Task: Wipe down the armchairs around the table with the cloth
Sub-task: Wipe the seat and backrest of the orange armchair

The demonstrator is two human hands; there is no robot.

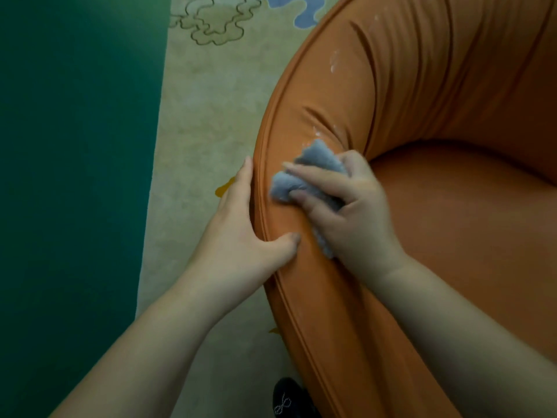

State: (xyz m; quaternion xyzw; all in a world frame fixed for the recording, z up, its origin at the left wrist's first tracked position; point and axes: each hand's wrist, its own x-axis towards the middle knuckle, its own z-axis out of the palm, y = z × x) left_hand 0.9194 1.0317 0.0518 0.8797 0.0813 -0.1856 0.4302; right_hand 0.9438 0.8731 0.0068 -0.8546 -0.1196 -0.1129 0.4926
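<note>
An orange armchair (pixel 422 122) with a rounded, pleated back fills the right half of the view. My right hand (pixel 352 218) grips a bunched grey-blue cloth (pixel 304 176) and presses it on the top of the chair's left arm. White flecks (pixel 333 60) mark the orange cover above the cloth, with a few more just beside it. My left hand (pixel 241 236) holds the arm's outer piped edge, fingers down the outside and thumb on top, close to the cloth.
A pale patterned rug (pixel 208 110) with cloud outlines lies under the chair. A dark green surface (pixel 75 176) covers the left side. The toe of a black shoe (pixel 286 399) shows at the bottom, next to the chair's base.
</note>
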